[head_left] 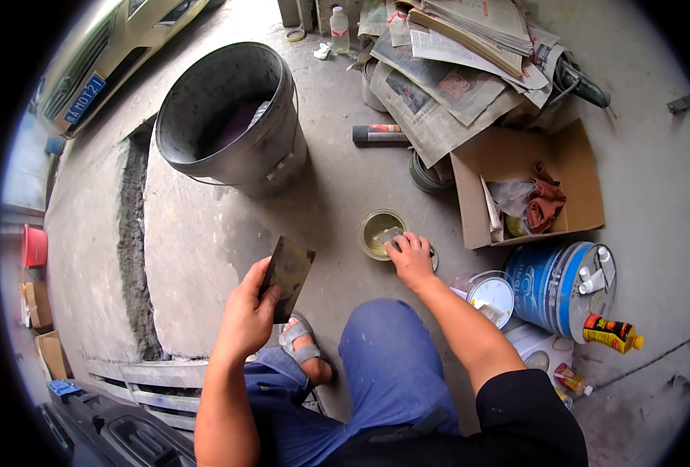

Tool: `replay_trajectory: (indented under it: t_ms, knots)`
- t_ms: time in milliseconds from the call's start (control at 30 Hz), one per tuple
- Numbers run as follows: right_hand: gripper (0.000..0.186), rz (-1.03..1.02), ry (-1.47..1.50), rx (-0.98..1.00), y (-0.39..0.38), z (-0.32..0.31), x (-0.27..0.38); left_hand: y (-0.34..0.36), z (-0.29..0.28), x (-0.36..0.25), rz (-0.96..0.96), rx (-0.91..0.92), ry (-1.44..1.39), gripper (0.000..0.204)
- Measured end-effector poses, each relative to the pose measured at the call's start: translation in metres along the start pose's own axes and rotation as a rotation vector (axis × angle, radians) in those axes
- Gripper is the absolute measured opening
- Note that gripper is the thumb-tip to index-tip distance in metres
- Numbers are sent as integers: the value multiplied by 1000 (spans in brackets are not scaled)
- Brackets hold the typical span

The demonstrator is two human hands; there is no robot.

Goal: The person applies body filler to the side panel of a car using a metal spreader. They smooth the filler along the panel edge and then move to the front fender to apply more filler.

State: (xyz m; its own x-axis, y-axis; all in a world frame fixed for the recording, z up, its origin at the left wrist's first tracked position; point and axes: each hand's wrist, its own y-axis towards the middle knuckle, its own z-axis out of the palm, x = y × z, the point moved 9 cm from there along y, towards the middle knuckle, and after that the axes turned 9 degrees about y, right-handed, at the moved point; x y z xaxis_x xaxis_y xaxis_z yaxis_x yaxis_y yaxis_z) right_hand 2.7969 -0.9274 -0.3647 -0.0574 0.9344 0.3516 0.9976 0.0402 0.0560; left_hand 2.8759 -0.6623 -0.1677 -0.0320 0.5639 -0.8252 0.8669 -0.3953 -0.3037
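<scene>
My left hand is closed around the lower edge of a dark, flat rectangular plate with stains on its face, held tilted above the floor. On the concrete stands an open round tin with yellowish residue inside. At its right rim, my right hand is closed on a small grey flat scraper, whose blade reaches into the tin. The fingers hide part of the scraper. A round lid edge shows just beside my right hand.
A big black bucket stands ahead on the left, beside a floor crack. To the right are newspapers, a cardboard box with rags, a spray can, a blue drum and a white paint can. A car is parked far left.
</scene>
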Motion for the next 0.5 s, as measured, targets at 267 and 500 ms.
replay_trajectory:
  t_ms: [267, 500]
  knots:
    - [52, 401, -53, 216, -56, 25, -36, 1, 2, 5, -131, 33, -322, 41]
    - [56, 493, 703, -88, -24, -84, 19, 8, 17, 4, -191, -42, -783, 40]
